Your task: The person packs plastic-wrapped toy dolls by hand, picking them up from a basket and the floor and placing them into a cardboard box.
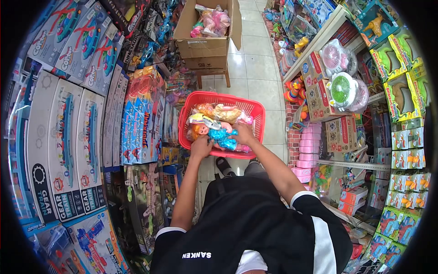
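A doll in a shiny blue outfit [222,137], with orange hair and clear wrapping, lies across a red plastic basket [259,109]. My left hand [201,147] grips it near the head and shoulder, at the basket's front left. Over the lower part of the outfit, my right hand [244,134] is closed on the doll from the other side; some of its fingertips are hidden. Behind it, a second wrapped doll in a gold dress [226,113] rests in the basket, untouched by either hand.
Beyond the basket, a cardboard box [200,47] holding wrapped dolls stands on a wooden stool [213,72]. Stacked toy boxes [68,146] line the left side. Shelves on the right carry small fans [343,88] and cartons [341,134]. Tiled floor [260,68] runs between them.
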### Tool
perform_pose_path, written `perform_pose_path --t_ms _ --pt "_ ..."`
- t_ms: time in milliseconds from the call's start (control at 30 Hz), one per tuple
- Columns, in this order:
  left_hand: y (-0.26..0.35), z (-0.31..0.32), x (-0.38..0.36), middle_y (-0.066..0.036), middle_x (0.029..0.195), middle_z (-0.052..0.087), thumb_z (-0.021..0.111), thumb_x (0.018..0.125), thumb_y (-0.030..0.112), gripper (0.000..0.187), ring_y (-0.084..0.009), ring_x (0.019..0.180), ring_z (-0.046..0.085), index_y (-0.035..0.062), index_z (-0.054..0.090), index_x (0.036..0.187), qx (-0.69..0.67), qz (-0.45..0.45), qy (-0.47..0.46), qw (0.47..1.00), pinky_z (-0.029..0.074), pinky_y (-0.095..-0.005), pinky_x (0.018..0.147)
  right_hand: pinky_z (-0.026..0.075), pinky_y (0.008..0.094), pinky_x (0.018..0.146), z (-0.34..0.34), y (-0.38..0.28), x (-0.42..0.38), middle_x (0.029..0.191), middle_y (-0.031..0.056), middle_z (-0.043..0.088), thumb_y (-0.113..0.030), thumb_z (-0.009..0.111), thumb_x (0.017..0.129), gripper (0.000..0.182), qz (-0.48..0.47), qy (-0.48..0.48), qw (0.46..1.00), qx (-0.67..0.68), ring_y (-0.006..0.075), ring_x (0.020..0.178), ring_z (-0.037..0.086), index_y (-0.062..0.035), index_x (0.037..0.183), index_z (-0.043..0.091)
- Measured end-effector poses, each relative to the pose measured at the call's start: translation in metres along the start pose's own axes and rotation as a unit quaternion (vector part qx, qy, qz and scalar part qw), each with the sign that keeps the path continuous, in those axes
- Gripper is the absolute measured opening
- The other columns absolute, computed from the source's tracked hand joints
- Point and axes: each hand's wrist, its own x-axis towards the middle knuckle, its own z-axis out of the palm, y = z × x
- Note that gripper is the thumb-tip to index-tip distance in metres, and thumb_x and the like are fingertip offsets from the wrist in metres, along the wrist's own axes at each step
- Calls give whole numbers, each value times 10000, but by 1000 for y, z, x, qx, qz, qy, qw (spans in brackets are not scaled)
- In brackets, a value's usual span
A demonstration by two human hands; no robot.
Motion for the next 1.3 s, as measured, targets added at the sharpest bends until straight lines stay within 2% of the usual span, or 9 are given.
perform_pose_path --t_ms 100,267,500,600,633,733,867,1100,1300 --pt "0 -4 1 -180 1138 623 601 907 318 351 -345 1051 604 12 623 1078 -29 -28 -13 999 491 -446 871 468 435 915 -16 -5 -12 1129 167 614 -330 770 753 529 -99 84 991 25 337 1080 581 -21 1157 626" --pt "7 1 -12 -192 1071 556 586 945 263 337 -335 1050 571 -18 573 1130 -187 119 266 938 477 -423 881 500 419 821 -46 -10 -30 963 191 649 -272 751 780 411 -140 198 964 107 350 909 647 1 1073 661" --pt "16 -7 -17 -96 1312 495 599 967 316 518 -168 1141 513 1 439 1345 -580 -12 155 800 408 -319 984 477 360 680 -65 -65 -61 879 141 633 -253 661 894 318 -143 235 923 269 226 752 607 31 1035 642" --pt "19 -19 -22 -64 1221 555 620 957 280 457 -131 1089 531 22 483 1309 -676 9 125 726 419 -302 955 468 359 709 -33 -71 -64 876 139 622 -266 629 925 313 -183 135 918 323 207 800 597 36 1004 630" --pt "10 -19 -22 -37 1136 599 636 946 216 381 -123 1043 554 30 524 1260 -592 18 163 789 431 -290 928 458 361 741 -30 -62 -62 878 144 614 -285 608 937 323 -115 13 957 267 218 829 590 37 968 618" --pt "-1 -25 -39 -28 1105 608 648 933 174 337 -127 1010 565 29 549 1220 -606 6 202 770 438 -284 909 444 354 750 -8 -48 -44 859 145 605 -292 594 946 332 -135 -30 914 381 225 806 582 39 932 601" --pt "-13 -30 -59 -27 1093 607 639 936 155 304 -113 992 560 31 559 1202 -571 -24 240 785 437 -286 906 440 414 916 32 -11 -10 1057 181 638 -330 665 863 376 -55 104 977 180 299 1042 597 -3 1050 648" --pt "-31 -15 -80 -35 1098 606 631 944 173 291 -119 1012 551 38 573 1194 -586 -57 248 769 415 -293 930 256 492 1122 55 19 19 1430 139 423 -280 705 780 640 74 -37 989 -126 321 1342 377 -86 1353 496" --pt "-18 -18 -85 -25 1110 597 627 945 174 291 -123 1021 541 36 570 1194 -577 -98 281 761 408 -297 936 454 483 897 52 38 37 1029 180 650 -195 682 796 231 42 8 997 -68 358 1013 604 -38 964 694"
